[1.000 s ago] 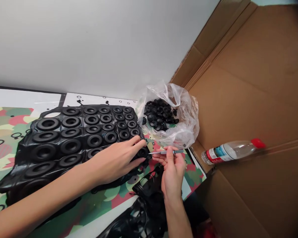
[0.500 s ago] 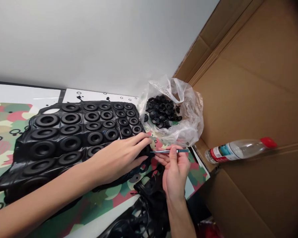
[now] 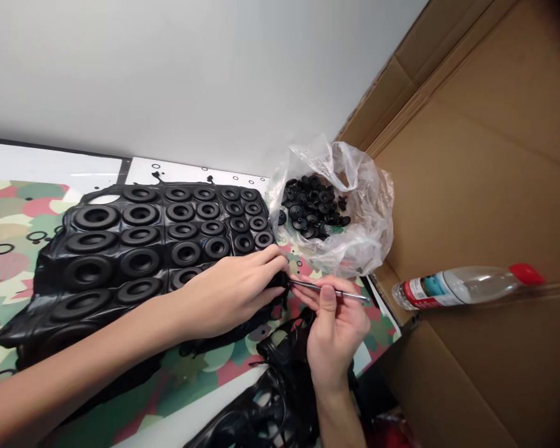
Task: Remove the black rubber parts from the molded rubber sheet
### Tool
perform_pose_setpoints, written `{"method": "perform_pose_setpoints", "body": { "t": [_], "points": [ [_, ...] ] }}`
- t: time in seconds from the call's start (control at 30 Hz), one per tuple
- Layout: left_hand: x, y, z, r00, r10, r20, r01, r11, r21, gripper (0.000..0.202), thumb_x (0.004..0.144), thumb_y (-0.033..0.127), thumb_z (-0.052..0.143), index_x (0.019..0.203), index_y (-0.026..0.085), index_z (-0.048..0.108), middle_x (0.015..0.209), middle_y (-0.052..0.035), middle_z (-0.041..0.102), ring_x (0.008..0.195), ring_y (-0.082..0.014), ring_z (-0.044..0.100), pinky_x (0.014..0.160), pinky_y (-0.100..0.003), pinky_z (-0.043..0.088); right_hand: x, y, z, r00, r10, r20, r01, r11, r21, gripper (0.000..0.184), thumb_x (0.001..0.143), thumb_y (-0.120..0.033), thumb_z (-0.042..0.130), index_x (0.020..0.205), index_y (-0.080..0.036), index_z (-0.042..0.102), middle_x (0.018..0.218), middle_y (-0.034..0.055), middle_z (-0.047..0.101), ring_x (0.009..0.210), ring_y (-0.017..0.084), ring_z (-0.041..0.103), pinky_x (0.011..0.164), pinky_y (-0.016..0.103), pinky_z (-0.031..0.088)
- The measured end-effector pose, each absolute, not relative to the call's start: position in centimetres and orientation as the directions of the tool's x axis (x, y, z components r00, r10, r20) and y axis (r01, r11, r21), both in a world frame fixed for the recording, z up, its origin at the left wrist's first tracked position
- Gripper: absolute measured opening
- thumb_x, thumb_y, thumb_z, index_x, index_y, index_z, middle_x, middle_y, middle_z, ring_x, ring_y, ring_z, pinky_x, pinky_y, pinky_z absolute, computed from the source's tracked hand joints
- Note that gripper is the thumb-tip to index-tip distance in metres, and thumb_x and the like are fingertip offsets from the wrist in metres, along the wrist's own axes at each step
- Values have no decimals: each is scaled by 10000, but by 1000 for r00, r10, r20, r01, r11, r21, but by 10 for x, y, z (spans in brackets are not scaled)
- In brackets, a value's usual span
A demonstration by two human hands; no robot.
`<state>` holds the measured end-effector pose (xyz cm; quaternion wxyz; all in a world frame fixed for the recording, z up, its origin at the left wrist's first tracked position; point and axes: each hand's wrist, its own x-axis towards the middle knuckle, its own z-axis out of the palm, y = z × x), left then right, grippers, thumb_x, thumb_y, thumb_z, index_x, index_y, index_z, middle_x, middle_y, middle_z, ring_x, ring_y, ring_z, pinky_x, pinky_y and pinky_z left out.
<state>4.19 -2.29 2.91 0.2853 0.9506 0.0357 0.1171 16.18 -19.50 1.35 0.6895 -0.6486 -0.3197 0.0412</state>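
Note:
A black rubber sheet (image 3: pixel 135 249) moulded with rows of ring shapes lies on the camouflage-patterned table. My left hand (image 3: pixel 233 289) presses down on the sheet's near right corner, fingers pinched round a ring at its edge. My right hand (image 3: pixel 336 323) grips a thin metal pick (image 3: pixel 329 290), its tip touching the sheet just beside my left fingertips. Behind them a clear plastic bag (image 3: pixel 354 242) holds several loose black rubber rings (image 3: pixel 312 208).
A plastic water bottle (image 3: pixel 466 286) with a red cap lies on the cardboard box (image 3: pixel 485 174) at the right. A heap of black rubber scrap (image 3: pixel 266 398) sits at the table's near edge. Small loose rings dot the mat (image 3: pixel 9 249) at the left.
The pick has tilted and its tip has moved in against the sheet under my left fingertips. Both hands shifted slightly right in view as the camera turned.

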Motion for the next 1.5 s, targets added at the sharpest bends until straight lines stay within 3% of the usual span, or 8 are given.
{"method": "perform_pose_setpoints", "body": {
  "t": [0.17, 0.3, 0.47, 0.97, 1.2, 1.3, 1.4, 1.5],
  "points": [
    [44, -20, 26, 970, 156, 185, 10, -790, 613, 177, 1197, 385, 420, 1213, 260, 543, 1274, -44, 613, 860, -205, 713, 696, -372, 510, 159, -196, 13, 664, 479, 574, 607, 102, -788, 176, 1160, -249, 632, 1096, -238, 795, 1080, 74, 866, 981, 257, 883, 879, 400, 757],
    [46, -22, 23, 967, 164, 195, 22, -817, 576, 184, 1194, 378, 408, 1182, 250, 540, 1280, -56, 596, 878, -216, 716, 700, -382, 522, 156, -195, 17, 438, 536, 722, 832, 61, -551, 212, 1153, -126, 595, 1148, -235, 776, 1068, 70, 856, 983, 211, 854, 918, 347, 707],
    [45, -25, 21, 965, 173, 197, 28, -816, 577, 169, 1191, 358, 402, 1242, 253, 524, 1339, -68, 572, 864, -206, 712, 705, -375, 547, 154, -194, 18, 296, 571, 765, 920, 46, -390, 195, 1160, -105, 585, 1210, -216, 738, 1078, 100, 836, 967, 190, 835, 903, 317, 683],
    [45, -22, 31, 955, 254, 154, 81, -723, 686, 310, 1168, 502, 432, 1130, 244, 599, 1337, -69, 569, 787, -192, 717, 739, -398, 573, 155, -194, 19, 425, 471, 773, 883, -27, -469, 195, 1160, -160, 622, 1116, -227, 800, 1026, 61, 873, 951, 205, 860, 883, 308, 681],
    [44, -20, 29, 938, 240, 252, -43, -638, 769, 288, 1208, 412, 396, 1155, 251, 628, 1337, -74, 621, 1070, -215, 717, 960, -376, 596, 156, -195, 15, 575, 417, 704, 784, -34, -620, 191, 1154, -237, 649, 1089, -231, 828, 1015, 52, 880, 904, 212, 865, 836, 298, 697],
    [43, -23, 29, 928, 263, 263, -28, -655, 755, 233, 1176, 315, 403, 1307, 271, 590, 1366, -66, 609, 1004, -194, 717, 910, -353, 587, 155, -195, 16, 575, 437, 692, 777, -25, -629, 210, 1154, -239, 638, 1074, -230, 832, 1013, 58, 881, 918, 221, 866, 847, 310, 700],
    [41, -25, 29, 888, 364, 280, 30, -655, 755, 462, 1099, 271, 506, 1553, 305, 430, 1345, -50, 579, 833, -150, 660, 787, -329, 558, 153, -197, 16, 579, 445, 683, 767, -13, -642, 217, 1155, -228, 628, 1068, -234, 827, 1024, 60, 884, 933, 223, 869, 864, 314, 702],
    [43, -25, 29, 845, 453, 284, 102, -658, 746, 227, 1049, 326, 596, 1256, 254, 540, 1148, -19, 576, 732, -142, 558, 701, -331, 498, 153, -199, 14, 592, 434, 679, 754, 0, -657, 202, 1150, -232, 636, 1070, -240, 822, 1046, 61, 889, 938, 228, 872, 864, 322, 706]
  ]
}}
